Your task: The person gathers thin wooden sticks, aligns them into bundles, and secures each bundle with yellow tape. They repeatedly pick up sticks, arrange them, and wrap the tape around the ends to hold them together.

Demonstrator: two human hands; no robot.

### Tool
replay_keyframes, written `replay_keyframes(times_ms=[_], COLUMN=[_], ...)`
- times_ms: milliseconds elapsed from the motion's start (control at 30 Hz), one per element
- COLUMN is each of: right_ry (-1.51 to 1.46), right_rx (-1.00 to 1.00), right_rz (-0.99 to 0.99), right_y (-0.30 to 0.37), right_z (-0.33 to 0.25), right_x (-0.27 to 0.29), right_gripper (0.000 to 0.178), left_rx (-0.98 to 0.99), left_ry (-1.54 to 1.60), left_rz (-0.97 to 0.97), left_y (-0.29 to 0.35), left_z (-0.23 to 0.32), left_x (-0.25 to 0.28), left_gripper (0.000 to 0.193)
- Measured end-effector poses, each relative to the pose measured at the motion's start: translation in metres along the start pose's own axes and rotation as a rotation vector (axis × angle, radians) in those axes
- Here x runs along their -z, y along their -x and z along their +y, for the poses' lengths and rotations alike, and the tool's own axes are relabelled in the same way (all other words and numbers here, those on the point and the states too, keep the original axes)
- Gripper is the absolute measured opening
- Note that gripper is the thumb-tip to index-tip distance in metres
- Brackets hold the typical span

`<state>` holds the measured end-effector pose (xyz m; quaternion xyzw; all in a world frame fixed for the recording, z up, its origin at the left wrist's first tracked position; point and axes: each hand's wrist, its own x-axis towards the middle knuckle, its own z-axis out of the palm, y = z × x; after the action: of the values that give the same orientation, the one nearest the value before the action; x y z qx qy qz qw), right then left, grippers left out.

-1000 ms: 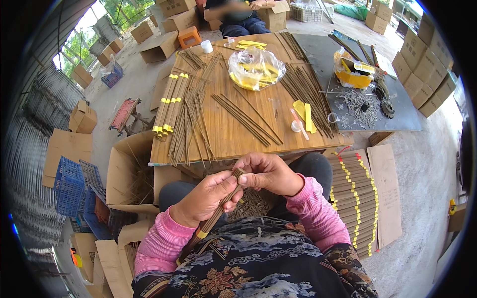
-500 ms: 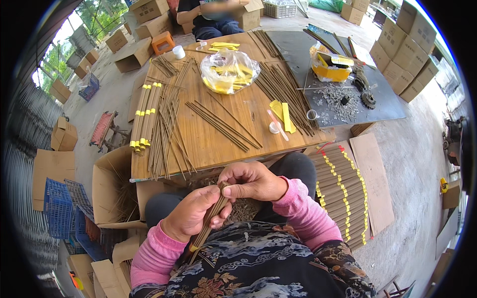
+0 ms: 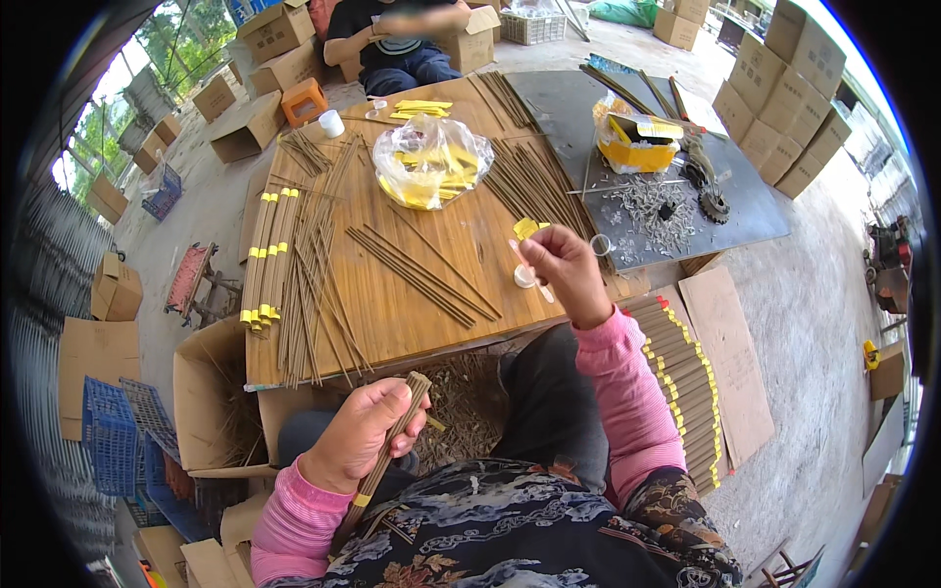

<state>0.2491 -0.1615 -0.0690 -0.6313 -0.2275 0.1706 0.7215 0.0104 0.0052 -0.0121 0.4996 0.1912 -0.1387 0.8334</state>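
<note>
My left hand [image 3: 358, 431] is closed around a bundle of brown incense sticks [image 3: 404, 423], held tilted in front of my lap. A yellow paper band [image 3: 363, 500] circles the bundle's lower part, near my sleeve. Over the table's near right side, my right hand [image 3: 567, 274] has thumb and forefinger pressed together. It covers part of the yellow paper strips [image 3: 525, 228] and a translucent stick beside a small white cup [image 3: 524, 276]. Whether its fingertips hold anything cannot be made out. Loose incense sticks [image 3: 417, 279] lie on the wooden table top.
A plastic bag of yellow strips [image 3: 431, 167] sits mid-table, with banded bundles [image 3: 270, 255] at left. A yellow box [image 3: 637, 142] stands on the dark board [image 3: 730, 235]. An open carton [image 3: 216, 392] is beside my left leg. More banded bundles [image 3: 676, 382] lie at right. Someone sits opposite.
My right hand has left the bundle and moved forward and right, over the yellow strips. My left hand keeps the bundle, slightly lower. The view has shifted a little.
</note>
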Motion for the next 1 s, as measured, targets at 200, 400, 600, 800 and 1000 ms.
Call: replay_keyframes(times_ms=[200,400,600,800,1000], right_ry=[1.267,1.379,1.322,0.349,0.031], right_rx=[-0.229,-0.133,0.125,0.026,-0.104], right_rz=[0.125,0.151,0.389,0.067,-0.422], right_y=[-0.055,-0.064,-0.062,0.007,0.103], right_z=[0.064,0.099,0.09,-0.009,-0.018], right_x=[0.05,0.055,0.064,0.02,-0.062], right_gripper=[0.051,0.034,0.02,0.014,0.014], left_rx=[-0.002,0.004,-0.033,-0.132,-0.221], left_ry=[-0.077,-0.102,-0.107,-0.065,-0.034], left_rz=[0.041,0.046,0.06,0.021,0.018], left_y=[-0.01,-0.013,-0.006,0.006,0.022], left_z=[-0.004,-0.008,-0.01,-0.002,0.008], left_x=[0.004,0.009,0.008,0.006,-0.01], left_gripper=[0.029,0.03,0.031,0.039,0.061])
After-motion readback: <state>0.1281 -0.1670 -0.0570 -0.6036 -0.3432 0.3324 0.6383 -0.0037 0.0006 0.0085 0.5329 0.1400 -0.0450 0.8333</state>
